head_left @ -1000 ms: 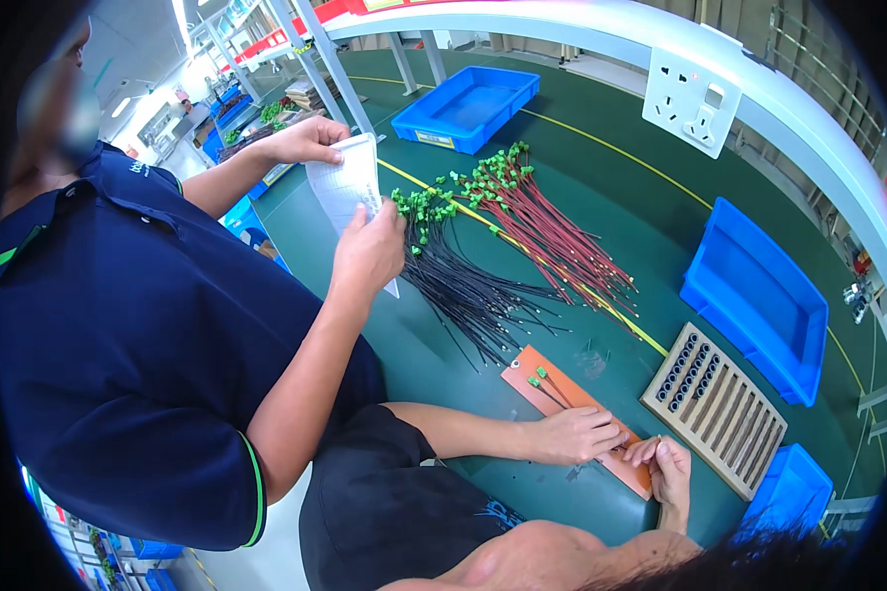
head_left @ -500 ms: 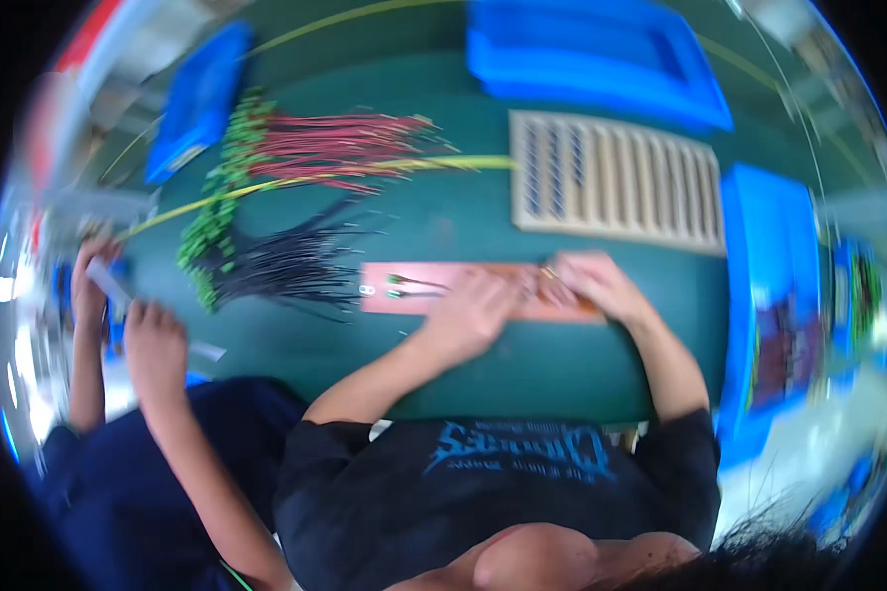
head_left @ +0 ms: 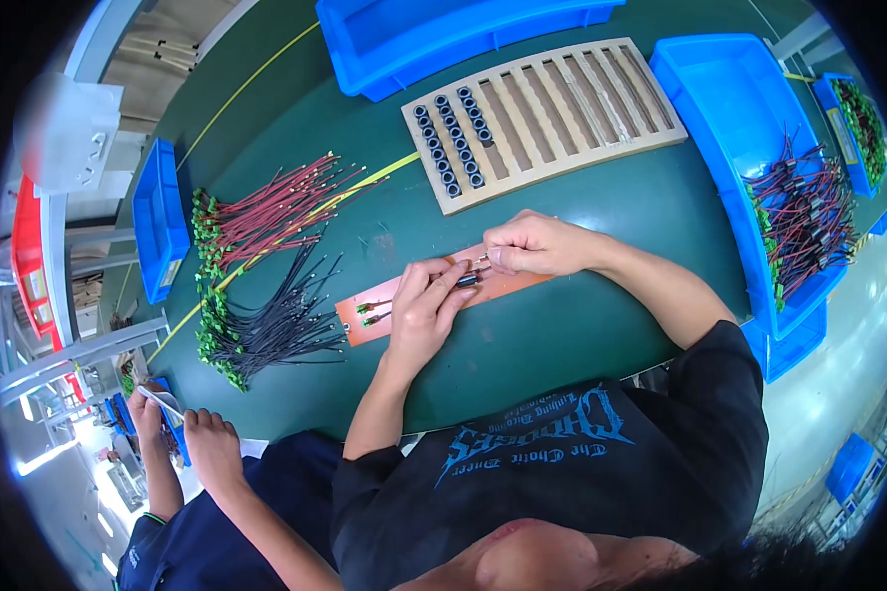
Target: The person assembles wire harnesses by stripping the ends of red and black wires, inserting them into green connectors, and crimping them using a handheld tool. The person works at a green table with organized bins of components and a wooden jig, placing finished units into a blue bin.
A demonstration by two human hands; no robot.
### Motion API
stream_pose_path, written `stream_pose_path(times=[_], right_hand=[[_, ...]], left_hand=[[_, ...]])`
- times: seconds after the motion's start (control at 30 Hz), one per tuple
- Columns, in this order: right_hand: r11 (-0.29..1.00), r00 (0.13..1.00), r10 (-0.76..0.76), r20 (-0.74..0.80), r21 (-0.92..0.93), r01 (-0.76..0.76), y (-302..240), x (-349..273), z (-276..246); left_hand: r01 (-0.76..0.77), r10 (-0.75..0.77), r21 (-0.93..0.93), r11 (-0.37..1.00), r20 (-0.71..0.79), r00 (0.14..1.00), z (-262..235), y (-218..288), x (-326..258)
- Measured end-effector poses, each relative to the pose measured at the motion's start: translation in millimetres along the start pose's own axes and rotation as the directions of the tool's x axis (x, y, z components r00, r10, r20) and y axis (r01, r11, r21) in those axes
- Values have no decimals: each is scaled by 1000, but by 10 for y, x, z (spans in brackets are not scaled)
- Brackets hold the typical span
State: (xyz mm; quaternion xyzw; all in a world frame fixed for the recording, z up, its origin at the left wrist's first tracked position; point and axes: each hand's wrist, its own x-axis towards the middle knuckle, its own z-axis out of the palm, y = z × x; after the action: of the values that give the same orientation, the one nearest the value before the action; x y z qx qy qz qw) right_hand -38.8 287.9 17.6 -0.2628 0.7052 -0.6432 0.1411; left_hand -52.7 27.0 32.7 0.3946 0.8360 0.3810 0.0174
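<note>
Orange-brown, flat and oblong, the jig board lies on the green bench just below the slatted wooden tray. Left hand rests on it, fingers curled around a small black cylindrical part — right hand pinches a thin wire end beside that part. Blue bin of wired pieces stands right of the tray; red-wire and black-wire bundles lie left of the board.
</note>
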Motion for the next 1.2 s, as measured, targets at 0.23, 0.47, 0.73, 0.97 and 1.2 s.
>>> stream_pose_path(times=[0.23, 0.47, 0.73, 0.97, 1.2], right_hand=[[997, 996, -66, -57, -34, 64, -16, -28, 19], [991, 994, -88, -65, -108, 80, 2, -59, 66], [988, 983, -132, -126, -102, 120, 76, -69, 137], [978, 979, -165, -116, -148, 147, 83, -46, 116], [980, 981, -145, -127, -155, 125, 42, -48, 118]], left_hand=[[118, 3, -188, 975, 543, 840, -256, -22, 896], [154, -34, -60, 986, 840, 542, -107, -82, 1374], [126, -136, 81, 989, 845, 517, -2, -4, 1438], [163, -240, 177, 971, 750, 617, 1, 24, 1343], [125, -219, 182, 975, 716, 663, -1, 41, 1308]])
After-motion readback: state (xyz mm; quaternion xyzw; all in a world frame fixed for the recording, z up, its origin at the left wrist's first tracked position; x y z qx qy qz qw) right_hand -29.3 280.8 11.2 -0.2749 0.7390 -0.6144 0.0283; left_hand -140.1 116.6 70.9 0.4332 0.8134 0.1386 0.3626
